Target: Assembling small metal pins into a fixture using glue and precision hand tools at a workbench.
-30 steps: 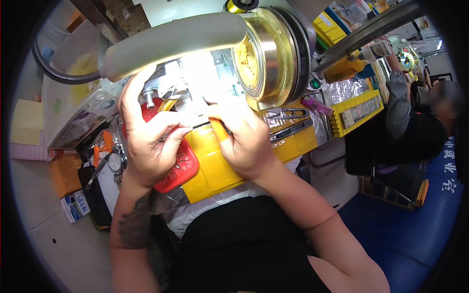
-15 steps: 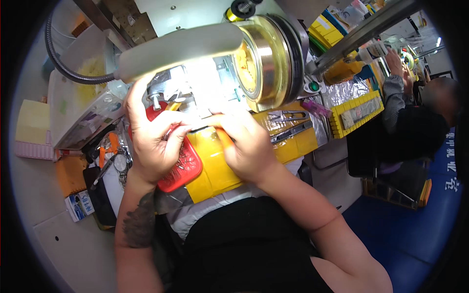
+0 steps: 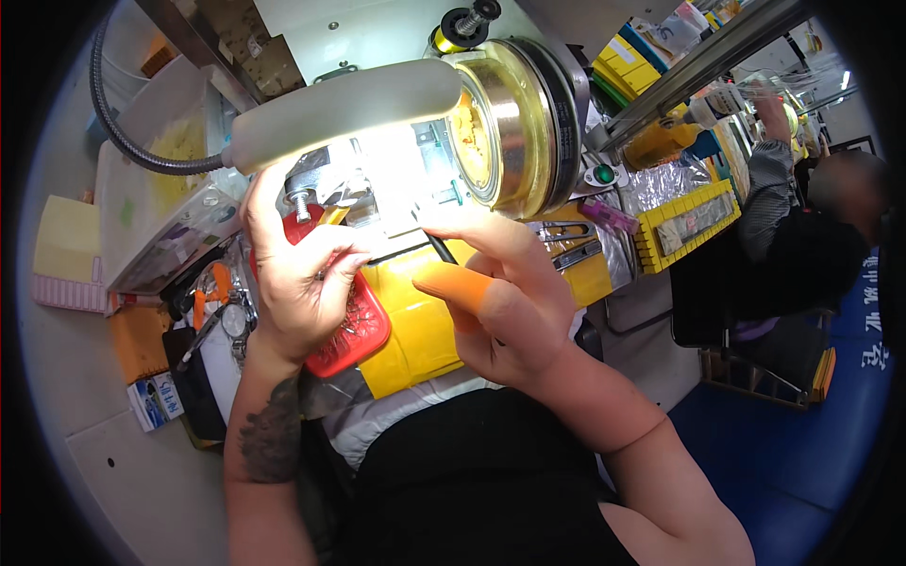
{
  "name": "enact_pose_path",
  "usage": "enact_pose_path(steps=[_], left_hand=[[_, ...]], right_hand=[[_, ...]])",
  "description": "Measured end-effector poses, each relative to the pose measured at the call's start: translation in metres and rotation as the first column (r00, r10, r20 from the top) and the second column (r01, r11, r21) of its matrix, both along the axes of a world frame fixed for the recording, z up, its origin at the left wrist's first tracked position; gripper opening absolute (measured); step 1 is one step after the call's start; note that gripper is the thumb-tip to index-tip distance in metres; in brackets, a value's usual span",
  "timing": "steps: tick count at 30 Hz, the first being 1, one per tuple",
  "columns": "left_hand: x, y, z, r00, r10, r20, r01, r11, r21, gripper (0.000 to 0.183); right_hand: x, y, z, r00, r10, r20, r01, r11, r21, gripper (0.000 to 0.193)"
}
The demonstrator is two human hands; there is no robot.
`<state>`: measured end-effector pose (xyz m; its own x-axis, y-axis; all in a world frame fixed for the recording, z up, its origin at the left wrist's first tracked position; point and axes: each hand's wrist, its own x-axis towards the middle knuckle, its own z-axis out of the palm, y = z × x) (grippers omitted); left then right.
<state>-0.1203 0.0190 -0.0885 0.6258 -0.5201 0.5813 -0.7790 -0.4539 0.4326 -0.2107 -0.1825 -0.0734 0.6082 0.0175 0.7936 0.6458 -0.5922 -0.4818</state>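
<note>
My left hand [image 3: 304, 269] reaches over the red tray [image 3: 363, 335] of small metal pins to the brightly lit metal fixture [image 3: 396, 203]. Its index finger and thumb are bent close together; the glare and the fingers hide what they hold, if anything. An orange finger cot covers the thumb of my right hand [image 3: 510, 307]. Between that hand's fingers is a slim dark pointed tool [image 3: 439, 247], perhaps tweezers, with its tip at the fixture's near edge. Under both hands lies a yellow mat [image 3: 411, 349].
A tube lamp [image 3: 349, 102] hangs low over the fixture, beside a large round machine wheel [image 3: 514, 123]. Dark tweezers [image 3: 576, 253] lie on the mat's right. A yellow rack [image 3: 689, 226] stands farther right. Another person [image 3: 802, 217] works at the far right.
My right hand has drawn back from the fixture, toward the right and nearer me, and the dark tool now shows in it. My left hand stays nearly in place.
</note>
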Motion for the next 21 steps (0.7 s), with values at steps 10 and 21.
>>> enact_pose_path(steps=[10, 21], left_hand=[[-0.004, -0.002, 0.005, 1.000, 0.020, -0.016, -0.020, 1.000, 0.015, 0.003], [-0.008, -0.007, 0.001, 1.000, 0.004, -0.026, -0.007, 0.994, -0.113, 0.010]], right_hand=[[-0.017, -0.009, -0.034, 0.974, -0.056, -0.219, -0.016, 0.949, -0.316, 0.023], [-0.037, -0.086, -0.029, 0.941, -0.310, -0.136, 0.260, 0.919, -0.295, 0.049]])
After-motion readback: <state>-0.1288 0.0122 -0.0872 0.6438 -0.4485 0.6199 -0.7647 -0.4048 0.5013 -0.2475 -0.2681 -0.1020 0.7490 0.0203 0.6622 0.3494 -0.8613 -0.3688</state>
